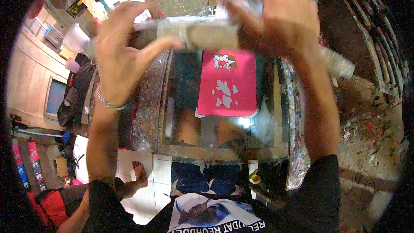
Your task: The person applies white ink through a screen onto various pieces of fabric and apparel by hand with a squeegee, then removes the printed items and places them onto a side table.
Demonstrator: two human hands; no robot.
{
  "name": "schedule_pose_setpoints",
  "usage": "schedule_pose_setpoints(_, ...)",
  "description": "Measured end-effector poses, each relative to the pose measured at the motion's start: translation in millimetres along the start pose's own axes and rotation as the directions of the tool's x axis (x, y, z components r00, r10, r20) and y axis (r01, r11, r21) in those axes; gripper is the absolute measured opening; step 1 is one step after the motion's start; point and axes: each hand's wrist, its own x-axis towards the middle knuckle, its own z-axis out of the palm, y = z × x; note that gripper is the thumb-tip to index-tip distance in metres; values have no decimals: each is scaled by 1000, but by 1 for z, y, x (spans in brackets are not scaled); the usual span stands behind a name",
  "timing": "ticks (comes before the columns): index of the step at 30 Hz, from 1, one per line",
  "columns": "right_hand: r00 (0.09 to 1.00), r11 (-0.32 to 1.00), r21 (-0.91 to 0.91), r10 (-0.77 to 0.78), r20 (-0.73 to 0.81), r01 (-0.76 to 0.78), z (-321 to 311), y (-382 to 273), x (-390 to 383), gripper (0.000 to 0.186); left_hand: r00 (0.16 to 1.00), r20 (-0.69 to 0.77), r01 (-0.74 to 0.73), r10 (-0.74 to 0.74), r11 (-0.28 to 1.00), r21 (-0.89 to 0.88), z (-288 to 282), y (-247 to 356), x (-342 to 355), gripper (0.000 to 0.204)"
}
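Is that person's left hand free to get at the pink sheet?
Probably not as things stand: the left hand seems occupied holding a blurred beige bar. Otherwise the way looks fairly open, since nothing covers the lower part of the pink sheet.

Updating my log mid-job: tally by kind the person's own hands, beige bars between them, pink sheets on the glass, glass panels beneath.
Own hands: 2 (left hand, right hand)
Beige bar, blurred: 1
Pink sheet: 1
Glass panel: 1
Total: 5
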Motion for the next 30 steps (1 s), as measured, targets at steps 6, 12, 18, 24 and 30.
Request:
schedule_pose_setpoints(6, 991, 966, 227, 134, -30, -124, -26, 28, 96, 78, 751, 435, 521, -497, 851, 74, 138, -15, -168, 43)
schedule_pose_setpoints(12, 993, 954, 280, 114, -8, -107, -20, 38, 97, 80, 409, 578, 731, -706, 633, 255, 180, -3, -197, 47)
schedule_pose_setpoints(18, 991, 951, 280, 135, -2, -129, -21, 40, 100, 80, 369, 482, 834, -794, 512, 205, 182, -20, -202, 30)
schedule_pose_setpoints(24, 997, 984, 180, -16, 69, 3, 0, 69, 116, 78, 572, 326, 785, -752, 617, 46, 158, -31, -225, 20)
schedule_pose_setpoints(30, 981, 968, 189, 141, 137, -165, 3, 122, 101, 75, 572, 372, 760, -731, 643, 94, 58, -80, -246, 20)
